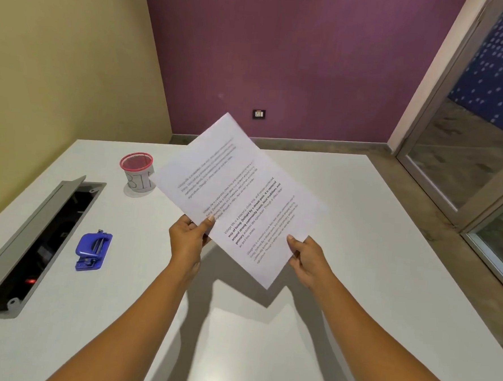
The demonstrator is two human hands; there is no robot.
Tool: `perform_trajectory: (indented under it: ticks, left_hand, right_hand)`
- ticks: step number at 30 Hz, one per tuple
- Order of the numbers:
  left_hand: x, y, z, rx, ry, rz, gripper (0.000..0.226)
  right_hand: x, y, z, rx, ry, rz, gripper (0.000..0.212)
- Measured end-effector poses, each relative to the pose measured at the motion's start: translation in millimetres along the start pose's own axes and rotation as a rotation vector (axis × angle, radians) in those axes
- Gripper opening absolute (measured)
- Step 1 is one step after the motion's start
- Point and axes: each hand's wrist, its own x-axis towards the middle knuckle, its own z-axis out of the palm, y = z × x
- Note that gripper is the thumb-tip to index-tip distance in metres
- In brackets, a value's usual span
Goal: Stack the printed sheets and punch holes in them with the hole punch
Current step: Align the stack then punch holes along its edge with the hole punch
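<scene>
The printed sheets (238, 189) are white pages with black text, held together and tilted in the air above the white table (358, 255). My left hand (188, 239) pinches their near left edge, thumb on top. My right hand (307, 261) grips the near right corner. How many sheets are in the bundle I cannot tell. A blue hole punch (93, 250) lies on the table to the left of my left hand, apart from it and untouched.
A red mesh cup (136, 170) wrapped in a paper label stands at the back left, partly behind the sheets. An open grey cable box (32, 244) is set into the table's left side. A glass door (467, 150) is on the right.
</scene>
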Motion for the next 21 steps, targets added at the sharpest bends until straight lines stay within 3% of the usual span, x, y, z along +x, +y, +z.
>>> perform_trajectory:
  ticks: [4,9,15,21]
  left_hand:
    - [10,7,-15,-0.038,0.018,0.021,0.030]
    - [24,21,-34,-0.013,0.072,0.003,0.044]
    - [36,28,-47,0.453,-0.202,-0.038,0.036]
    - [33,24,-35,0.394,-0.160,0.057,0.024]
  right_hand:
    - [-2,-11,-6,-0.126,0.071,-0.117,0.027]
    - [1,-27,-23,-0.319,0.126,-0.266,0.018]
    - [-3,-37,-25,-0.374,0.079,-0.410,0.013]
    - [-4,-38,-19,-0.334,0.080,-0.458,0.022]
